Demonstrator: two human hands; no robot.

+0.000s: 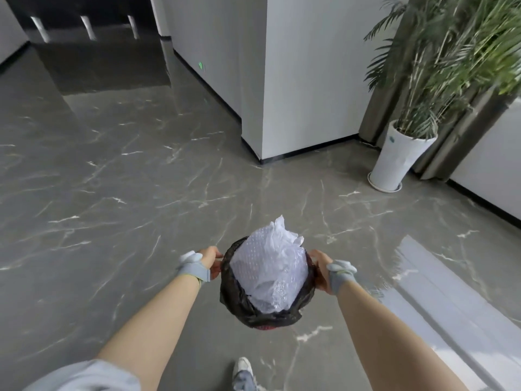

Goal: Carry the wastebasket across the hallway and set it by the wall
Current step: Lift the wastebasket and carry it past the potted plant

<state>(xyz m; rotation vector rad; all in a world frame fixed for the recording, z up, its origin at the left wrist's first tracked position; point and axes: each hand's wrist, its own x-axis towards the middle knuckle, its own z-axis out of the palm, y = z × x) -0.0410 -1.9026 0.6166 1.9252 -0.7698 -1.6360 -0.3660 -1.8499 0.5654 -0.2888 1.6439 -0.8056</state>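
Observation:
The wastebasket is a small round bin lined with a black bag, held in the air in front of me above the floor. White bubble wrap and crumpled plastic pile above its rim. My left hand grips the rim on the left side. My right hand grips the rim on the right. Both hands wear grey wrist straps. A white wall corner with a black skirting stands ahead across the grey marble floor.
A tall palm in a white pot stands at the right beside grey curtains. A wall with black skirting runs along the right. The hallway opens to the far left into a dark area. My shoe shows at the bottom.

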